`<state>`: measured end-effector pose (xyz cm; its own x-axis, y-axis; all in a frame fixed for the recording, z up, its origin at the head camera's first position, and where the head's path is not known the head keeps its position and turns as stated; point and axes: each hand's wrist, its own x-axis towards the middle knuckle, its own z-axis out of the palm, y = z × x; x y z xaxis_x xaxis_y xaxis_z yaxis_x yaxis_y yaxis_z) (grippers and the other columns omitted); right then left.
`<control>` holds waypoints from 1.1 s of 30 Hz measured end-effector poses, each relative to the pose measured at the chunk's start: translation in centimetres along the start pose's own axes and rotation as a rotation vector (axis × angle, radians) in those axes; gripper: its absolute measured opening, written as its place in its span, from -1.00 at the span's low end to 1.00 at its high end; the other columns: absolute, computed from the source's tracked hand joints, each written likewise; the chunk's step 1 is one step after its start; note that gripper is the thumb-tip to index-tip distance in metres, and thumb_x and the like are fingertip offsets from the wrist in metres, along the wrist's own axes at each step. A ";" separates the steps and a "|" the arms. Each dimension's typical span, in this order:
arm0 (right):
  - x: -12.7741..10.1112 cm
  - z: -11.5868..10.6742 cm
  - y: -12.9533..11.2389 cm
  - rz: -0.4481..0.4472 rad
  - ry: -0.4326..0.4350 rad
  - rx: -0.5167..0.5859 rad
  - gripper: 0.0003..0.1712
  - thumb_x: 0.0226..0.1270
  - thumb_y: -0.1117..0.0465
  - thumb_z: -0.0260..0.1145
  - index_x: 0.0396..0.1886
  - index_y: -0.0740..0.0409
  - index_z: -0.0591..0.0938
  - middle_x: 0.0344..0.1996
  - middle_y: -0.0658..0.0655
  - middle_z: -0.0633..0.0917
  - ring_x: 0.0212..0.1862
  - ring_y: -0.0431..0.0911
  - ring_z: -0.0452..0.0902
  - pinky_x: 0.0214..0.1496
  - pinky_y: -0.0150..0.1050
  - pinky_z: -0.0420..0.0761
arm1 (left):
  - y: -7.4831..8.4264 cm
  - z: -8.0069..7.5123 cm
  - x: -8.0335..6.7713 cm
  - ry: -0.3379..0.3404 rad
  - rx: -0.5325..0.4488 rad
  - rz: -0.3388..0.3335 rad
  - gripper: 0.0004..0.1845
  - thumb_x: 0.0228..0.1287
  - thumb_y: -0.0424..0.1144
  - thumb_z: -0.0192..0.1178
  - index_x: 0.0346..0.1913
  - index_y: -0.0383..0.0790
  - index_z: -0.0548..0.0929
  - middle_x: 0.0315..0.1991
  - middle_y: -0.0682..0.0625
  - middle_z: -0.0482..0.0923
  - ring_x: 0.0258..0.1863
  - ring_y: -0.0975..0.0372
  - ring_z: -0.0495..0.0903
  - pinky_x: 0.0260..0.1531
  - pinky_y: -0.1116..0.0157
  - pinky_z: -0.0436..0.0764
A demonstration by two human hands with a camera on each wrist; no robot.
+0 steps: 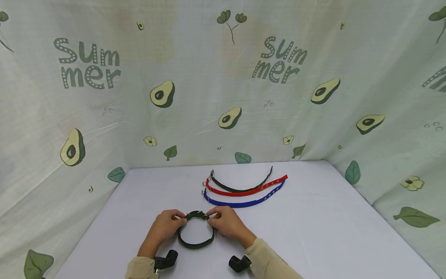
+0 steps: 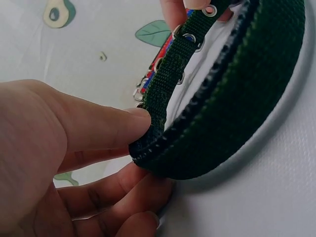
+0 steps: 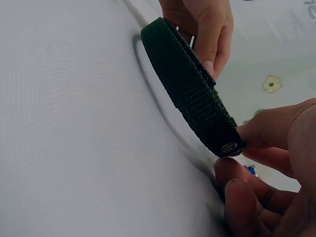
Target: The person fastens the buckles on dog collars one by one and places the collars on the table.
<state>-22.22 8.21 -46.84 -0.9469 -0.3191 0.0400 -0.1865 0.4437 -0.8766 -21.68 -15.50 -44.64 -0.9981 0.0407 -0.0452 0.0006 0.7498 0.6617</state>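
A dark green webbing collar (image 1: 196, 232) stands looped into a ring on the white table (image 1: 331, 232). My left hand (image 1: 166, 224) pinches its left top; in the left wrist view the thumb presses the collar (image 2: 222, 98) against the fingers. My right hand (image 1: 225, 221) pinches the right top, and the right wrist view shows the collar (image 3: 192, 94) with a metal eyelet held between thumb and fingers. Farther back lie three open collars side by side: dark green (image 1: 240, 185), red (image 1: 247, 188), blue (image 1: 244, 199).
A cloth backdrop (image 1: 223, 85) printed with avocados and "Summer" walls in the table at the back and both sides. Black wrist-camera mounts (image 1: 167, 259) sit by my forearms at the near edge.
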 end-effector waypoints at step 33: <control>-0.4 -3.0 0.9 0.014 0.084 0.073 -0.83 0.35 0.23 0.37 -0.15 0.21 0.71 -0.48 0.07 0.69 -0.48 -0.11 0.58 -0.51 -0.23 0.59 | -0.1 0.4 0.4 0.163 0.107 -0.092 -0.64 0.31 0.13 0.23 -0.12 -0.08 0.75 -0.37 0.07 0.61 -0.44 0.20 0.51 -0.52 0.23 0.42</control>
<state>-22.76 11.24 -46.17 -0.9685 -0.2407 0.0643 -0.1559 0.3844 -0.9099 -22.10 -15.31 -45.08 -0.9909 -0.1323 0.0255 -0.0935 0.8115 0.5768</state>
